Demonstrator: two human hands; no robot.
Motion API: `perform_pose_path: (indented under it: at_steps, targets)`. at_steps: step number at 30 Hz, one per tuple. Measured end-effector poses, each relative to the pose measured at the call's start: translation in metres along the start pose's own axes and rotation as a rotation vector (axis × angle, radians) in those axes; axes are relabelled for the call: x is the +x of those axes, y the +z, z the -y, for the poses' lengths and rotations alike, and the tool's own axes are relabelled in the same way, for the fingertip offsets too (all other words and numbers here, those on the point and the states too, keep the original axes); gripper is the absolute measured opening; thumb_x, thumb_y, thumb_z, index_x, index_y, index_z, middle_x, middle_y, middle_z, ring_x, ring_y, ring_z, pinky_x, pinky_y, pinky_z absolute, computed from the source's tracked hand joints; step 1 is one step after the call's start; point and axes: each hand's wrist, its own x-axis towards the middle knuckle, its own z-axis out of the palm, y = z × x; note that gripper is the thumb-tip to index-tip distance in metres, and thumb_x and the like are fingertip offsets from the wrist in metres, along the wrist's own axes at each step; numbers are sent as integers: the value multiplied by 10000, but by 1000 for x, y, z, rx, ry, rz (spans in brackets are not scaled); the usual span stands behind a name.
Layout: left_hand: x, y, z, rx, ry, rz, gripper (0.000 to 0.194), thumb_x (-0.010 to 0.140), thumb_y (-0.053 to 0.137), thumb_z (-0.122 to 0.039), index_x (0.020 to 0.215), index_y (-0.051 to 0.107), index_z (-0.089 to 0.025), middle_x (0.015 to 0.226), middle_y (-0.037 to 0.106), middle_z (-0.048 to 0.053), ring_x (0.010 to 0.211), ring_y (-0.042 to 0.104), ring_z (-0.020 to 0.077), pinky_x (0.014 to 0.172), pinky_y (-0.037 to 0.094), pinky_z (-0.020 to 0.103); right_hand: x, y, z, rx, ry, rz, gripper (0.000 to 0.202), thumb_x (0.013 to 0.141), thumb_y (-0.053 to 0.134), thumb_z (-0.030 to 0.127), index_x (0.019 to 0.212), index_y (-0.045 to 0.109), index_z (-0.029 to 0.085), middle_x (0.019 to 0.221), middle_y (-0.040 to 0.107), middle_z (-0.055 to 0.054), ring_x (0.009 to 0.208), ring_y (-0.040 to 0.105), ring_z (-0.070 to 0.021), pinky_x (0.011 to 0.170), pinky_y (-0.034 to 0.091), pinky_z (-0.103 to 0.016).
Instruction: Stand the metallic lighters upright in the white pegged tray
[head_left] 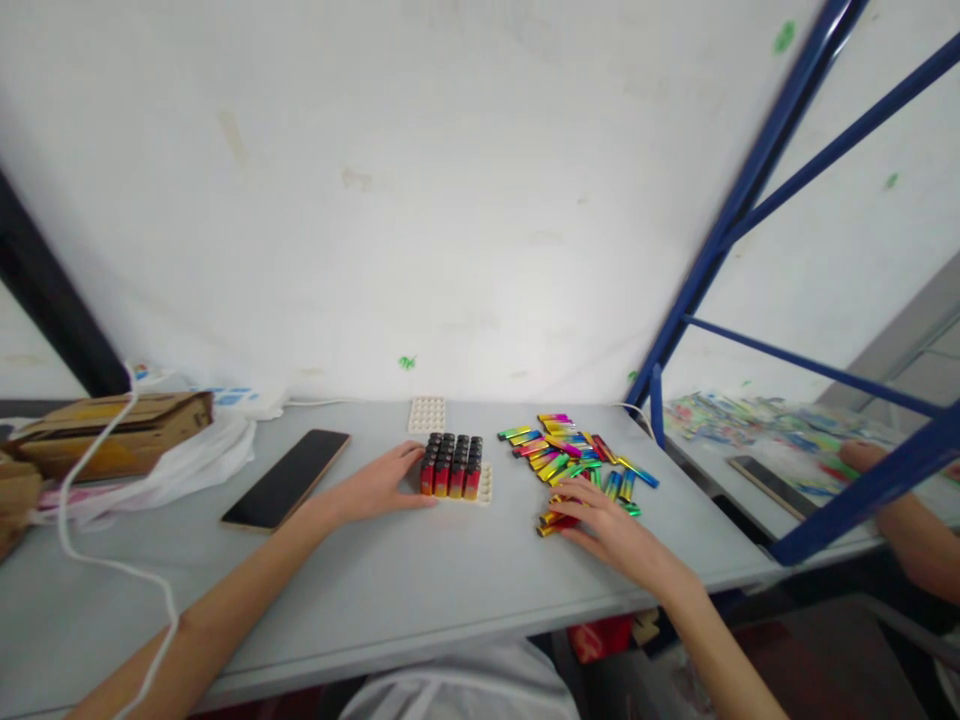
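Can see only part of the co-worker's arm, cut off at the right edge. Cannot read any print on the shiny cylinders, too small and blurred.

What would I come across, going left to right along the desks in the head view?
Cardboard box → dark phone → the person's left hand → upright black-topped cylinders → scattered shiny tubes → second phone → another person's hand.

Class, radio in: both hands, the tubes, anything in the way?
Left hand beside black-topped tubes, upright in tray. Right hand on loose shiny tubes. White cable crosses left forearm in view.
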Motion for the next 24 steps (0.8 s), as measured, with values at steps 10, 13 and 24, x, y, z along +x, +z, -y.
perform_pose_path:
  at_steps: [10, 13, 24]
  targets:
    - [-1, -1, -5, -36, -10, -16, 714, 795, 769, -580, 1366, 587, -191, 1435, 584, 145, 1324, 557, 355, 1179, 423, 466, 35, 20, -7, -18, 90, -239, 244, 1015, 551, 276, 1173, 729, 219, 1144, 740, -115, 1031, 713, -275, 936, 574, -431]
    - [-1, -2, -7, -42, -34, 5, 705, 802, 765, -572, 1363, 586, -185, 1439, 575, 148, 1333, 547, 352, 1193, 402, 463, 50, 14, -11, 112, 198, -278, 352, 1032, 518, 412, 1261, 696, 213, 967, 769, -97, 868, 738, -268, 845, 584, -406]
    - [-1, -4, -10, -54, -43, 14, 738, 801, 748, -611, 1380, 570, -190, 1433, 575, 148, 1311, 553, 346, 1175, 410, 456, 121, -6, 7, 637, 320, -346, 447, 956, 562, 550, 1259, 631, 229, 618, 536, 44, 512, 481, -145, 495, 412, -262]
